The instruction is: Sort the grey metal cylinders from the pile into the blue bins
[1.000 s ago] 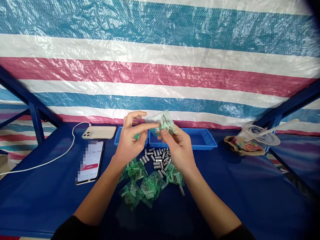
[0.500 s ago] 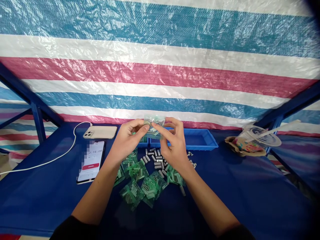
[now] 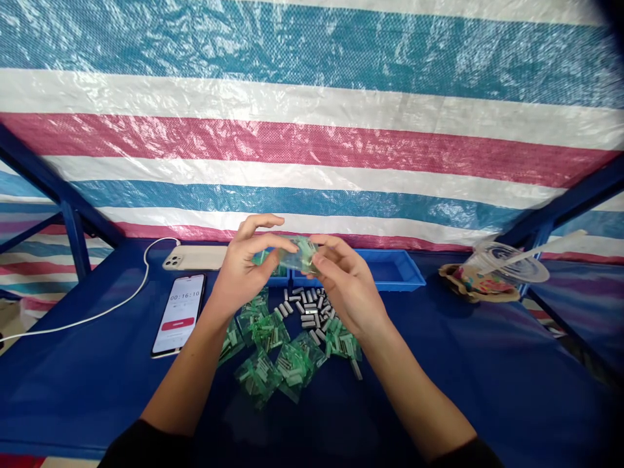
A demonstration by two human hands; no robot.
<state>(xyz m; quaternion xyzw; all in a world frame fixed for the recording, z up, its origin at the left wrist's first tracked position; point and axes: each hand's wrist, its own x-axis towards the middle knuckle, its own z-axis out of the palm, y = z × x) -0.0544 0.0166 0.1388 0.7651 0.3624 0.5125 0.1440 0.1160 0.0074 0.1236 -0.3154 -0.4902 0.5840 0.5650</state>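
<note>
A small clear, green-tinted plastic bag [image 3: 298, 255] is held up over the back of the table, between my two hands. My right hand [image 3: 351, 281] pinches its right end with thumb and fingers. At the left end, the thumb and index finger of my left hand [image 3: 246, 266] close on the plastic, while another finger is raised. What is inside the bag is blurred. Below my hands lie several similar green bags [image 3: 295, 367] with small pale parts in them. Beside them is a loose pile of short grey metal pieces [image 3: 309, 309].
A blue tray [image 3: 397, 270] stands behind my hands, partly covered by them. To the left are a phone showing a timer [image 3: 178, 315], a pale phone [image 3: 195, 257] and a white cable [image 3: 139, 286]. On the right sits a plastic cup with lid and straw [image 3: 502, 266]. Striped sheeting [image 3: 312, 143] hangs behind.
The bag has been turned and tilted, and sits slightly lower. My right hand has shifted its grip to the bag's right end. A left-hand finger has lifted away.
</note>
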